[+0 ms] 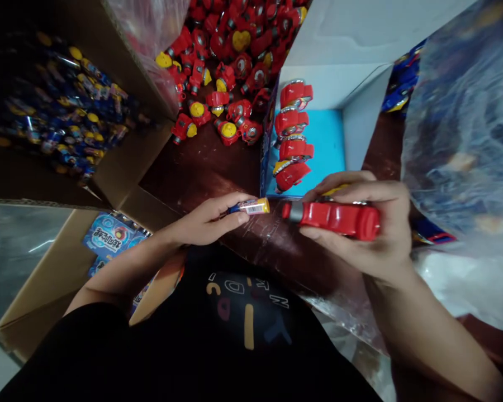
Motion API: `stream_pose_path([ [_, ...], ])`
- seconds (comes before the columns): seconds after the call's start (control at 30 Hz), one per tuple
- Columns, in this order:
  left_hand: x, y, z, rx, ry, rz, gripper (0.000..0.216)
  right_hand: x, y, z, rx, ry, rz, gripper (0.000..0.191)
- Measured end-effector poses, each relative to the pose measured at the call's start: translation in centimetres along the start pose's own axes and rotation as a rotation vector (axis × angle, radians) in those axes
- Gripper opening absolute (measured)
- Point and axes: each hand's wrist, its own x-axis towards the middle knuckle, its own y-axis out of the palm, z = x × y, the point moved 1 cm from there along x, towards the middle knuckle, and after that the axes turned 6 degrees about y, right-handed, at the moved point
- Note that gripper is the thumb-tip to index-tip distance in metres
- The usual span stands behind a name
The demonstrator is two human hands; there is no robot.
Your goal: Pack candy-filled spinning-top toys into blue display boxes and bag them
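My left hand (212, 219) is closed on a small tube (254, 207) with a yellow cap and a blue, printed wrapper; its capped end points right. Just across from it, my right hand (373, 223) grips a red plastic toy (339, 219), whose grey collar and red tip face the tube. A narrow gap separates the two. Behind the right hand stands an open white box (362, 131) with a light blue bottom. Several similar red toys (293, 148) are lined up along its left side.
Loose red and yellow toys (230, 72) are heaped at the back of the dark table (201, 167). A cardboard box (146, 72) at left holds many small blue and yellow tubes (79, 117). Below it, another carton (37, 285) contains blue printed packages (109, 231). Clear plastic (465, 139) covers the right side.
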Motion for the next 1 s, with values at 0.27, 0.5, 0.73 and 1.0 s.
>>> stream_pose_path([
  [0.27, 2.4, 2.1, -2.2, 0.028, -0.002, 0.165, 0.025, -1.7, -2.1, -0.4, -0.013, -0.099, 0.070, 0.045],
  [0.5, 3.1, 2.8, -1.6, 0.801, 0.520, 0.033, 0.026, -4.3, 0.0, -1.7, 0.479, 0.447, -0.064, 0.041],
  [0.73, 5.1, 3.0, -1.3, 0.731, 0.393, 0.083, 0.052, -5.6, -0.9, -2.9, 0.857, 0.838, -0.125, 0.051],
  [1.0, 5.4, 4.5, -0.9, 1.036, 1.001, 0.031, 0.032, -6.9, -2.2, -2.9, 0.981, 1.123, -0.106, 0.052],
])
